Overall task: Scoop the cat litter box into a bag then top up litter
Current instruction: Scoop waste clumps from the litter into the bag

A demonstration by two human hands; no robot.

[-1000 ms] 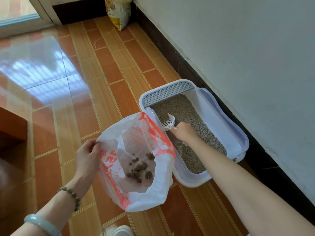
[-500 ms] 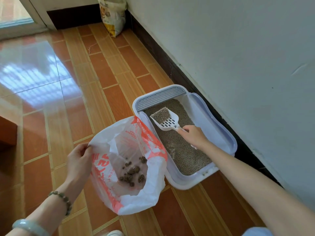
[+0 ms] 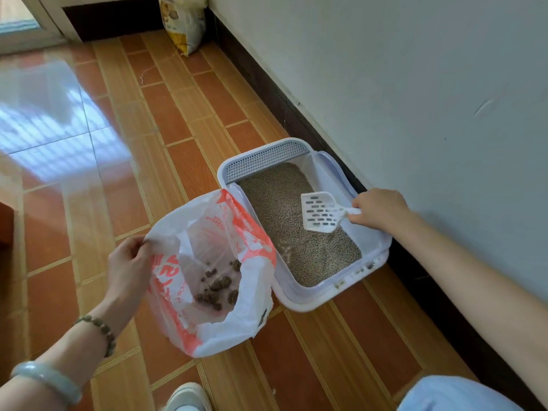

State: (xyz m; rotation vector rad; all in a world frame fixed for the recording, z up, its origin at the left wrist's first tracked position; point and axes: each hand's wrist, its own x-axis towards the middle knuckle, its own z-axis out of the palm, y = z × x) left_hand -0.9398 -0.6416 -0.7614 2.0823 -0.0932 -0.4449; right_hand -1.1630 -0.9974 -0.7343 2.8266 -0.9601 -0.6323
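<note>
Terracotta floor tiles (image 3: 207,108) with paler striped bands run under everything, meeting a white wall (image 3: 415,84) on the right hand's side. The litter box (image 3: 311,301), pale lavender-white plastic, lies on the floor just beside the wall's dark skirting, between the two hands and a little beyond them. Its long axis runs away from the person, slanting to the left, with the perforated grey step (image 3: 267,158) at the far end. Grey-tan litter (image 3: 284,209) fills its base.

The white plastic bag (image 3: 246,318) with orange print stands open on the floor, touching the box's left rim, its mouth facing up. Dark clumps (image 3: 218,287) lie at its bottom.

The left hand (image 3: 127,268), nearer the person, pinches the bag's left edge between thumb and fingers, holding the mouth wide. A beaded bracelet (image 3: 100,330) and a pale bangle (image 3: 47,381) sit on that wrist.

The right hand (image 3: 381,209), over the box's right rim, is closed around the handle of the white slotted scoop (image 3: 321,213). The scoop's long axis runs left from that hand; its blade points toward the bag, is tilted so the slotted face shows, hangs above the litter, and looks empty.

Far beyond both hands, a yellow-and-white sack (image 3: 184,22) leans in the corner.
</note>
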